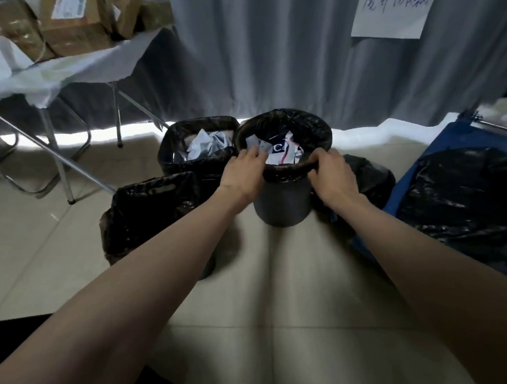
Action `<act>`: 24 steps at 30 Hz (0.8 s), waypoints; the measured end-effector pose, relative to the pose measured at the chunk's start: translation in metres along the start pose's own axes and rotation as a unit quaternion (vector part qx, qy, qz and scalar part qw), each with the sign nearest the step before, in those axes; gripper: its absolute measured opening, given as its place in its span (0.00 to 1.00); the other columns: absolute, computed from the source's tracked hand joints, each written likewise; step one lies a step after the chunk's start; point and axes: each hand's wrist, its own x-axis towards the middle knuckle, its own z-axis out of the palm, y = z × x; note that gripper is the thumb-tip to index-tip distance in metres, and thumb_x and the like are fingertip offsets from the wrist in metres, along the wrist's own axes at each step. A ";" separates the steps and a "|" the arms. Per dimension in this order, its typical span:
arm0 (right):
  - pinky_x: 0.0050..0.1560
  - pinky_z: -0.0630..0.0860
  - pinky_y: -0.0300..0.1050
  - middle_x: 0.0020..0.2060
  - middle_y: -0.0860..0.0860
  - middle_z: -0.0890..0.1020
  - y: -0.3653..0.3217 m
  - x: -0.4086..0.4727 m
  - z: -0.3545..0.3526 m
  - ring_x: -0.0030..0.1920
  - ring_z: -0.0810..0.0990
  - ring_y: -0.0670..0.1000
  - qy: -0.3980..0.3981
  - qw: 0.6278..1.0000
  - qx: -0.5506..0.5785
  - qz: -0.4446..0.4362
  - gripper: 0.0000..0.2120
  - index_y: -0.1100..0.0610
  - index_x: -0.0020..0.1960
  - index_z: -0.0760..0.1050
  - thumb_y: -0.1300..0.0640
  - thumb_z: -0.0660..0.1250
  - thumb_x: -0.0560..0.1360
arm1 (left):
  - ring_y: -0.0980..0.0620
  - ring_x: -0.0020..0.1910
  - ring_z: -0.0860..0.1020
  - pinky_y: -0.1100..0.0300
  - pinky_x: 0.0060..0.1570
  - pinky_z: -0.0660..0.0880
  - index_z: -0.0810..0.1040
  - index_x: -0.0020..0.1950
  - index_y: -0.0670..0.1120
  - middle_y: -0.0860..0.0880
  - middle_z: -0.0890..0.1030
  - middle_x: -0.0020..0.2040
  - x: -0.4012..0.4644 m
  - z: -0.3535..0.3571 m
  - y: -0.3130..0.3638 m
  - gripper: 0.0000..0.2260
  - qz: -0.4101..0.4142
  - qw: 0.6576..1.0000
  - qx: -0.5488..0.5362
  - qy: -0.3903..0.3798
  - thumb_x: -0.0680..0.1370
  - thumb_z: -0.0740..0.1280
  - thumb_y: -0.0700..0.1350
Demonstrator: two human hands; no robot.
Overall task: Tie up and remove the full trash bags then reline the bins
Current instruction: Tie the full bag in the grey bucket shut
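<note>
A round grey bin (282, 203) stands on the floor in the middle, lined with a black trash bag (301, 126) folded over its rim and filled with crumpled paper (279, 151). My left hand (245, 174) holds the near left part of the rim, fingers curled over the bag edge. My right hand (333, 175) grips the rolled bag edge at the near right of the rim. Behind it to the left a square bin (191, 163) with a black liner holds crumpled white paper (211, 145). A third black-lined bin (149, 210) stands near left.
A folding table (69, 69) with cardboard boxes (69, 22) stands at the back left on metal legs. A grey curtain (267, 48) with a paper sign (395, 5) hangs behind. Black bags (469, 202) lie on a blue surface at right. Another black bag (370, 178) sits behind my right hand.
</note>
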 end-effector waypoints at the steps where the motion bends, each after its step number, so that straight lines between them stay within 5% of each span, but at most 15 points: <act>1: 0.53 0.75 0.53 0.59 0.59 0.74 0.001 0.003 0.002 0.56 0.77 0.62 -0.001 1.000 0.006 0.005 0.13 0.57 0.61 0.75 0.60 0.65 0.77 | 0.43 0.64 0.71 0.50 0.57 0.70 0.69 0.68 0.45 0.44 0.70 0.65 0.006 0.002 0.007 0.19 0.012 1.000 0.000 -0.006 0.77 0.64 0.40; 14: 0.57 0.72 0.49 0.61 0.58 0.76 0.013 0.005 0.015 0.60 0.76 0.61 -0.010 0.987 0.119 0.109 0.13 0.57 0.62 0.73 0.58 0.64 0.77 | 0.41 0.57 0.78 0.53 0.43 0.71 0.78 0.58 0.40 0.42 0.78 0.59 0.044 0.000 0.029 0.12 0.075 0.993 0.046 -0.073 0.75 0.65 0.35; 20: 0.47 0.66 0.46 0.57 0.60 0.78 0.010 -0.012 0.011 0.57 0.77 0.63 -0.010 0.970 0.184 0.156 0.10 0.58 0.58 0.69 0.54 0.61 0.80 | 0.40 0.53 0.78 0.53 0.41 0.70 0.80 0.51 0.41 0.41 0.79 0.54 0.011 -0.012 0.042 0.08 0.116 0.988 0.021 -0.103 0.72 0.68 0.39; 24: 0.53 0.75 0.51 0.58 0.63 0.77 -0.003 -0.034 0.008 0.55 0.79 0.65 -0.017 0.959 0.221 0.178 0.17 0.61 0.62 0.64 0.53 0.63 0.79 | 0.39 0.51 0.79 0.52 0.42 0.71 0.80 0.51 0.41 0.41 0.79 0.53 -0.027 -0.019 0.052 0.09 0.128 0.986 0.013 -0.106 0.72 0.68 0.41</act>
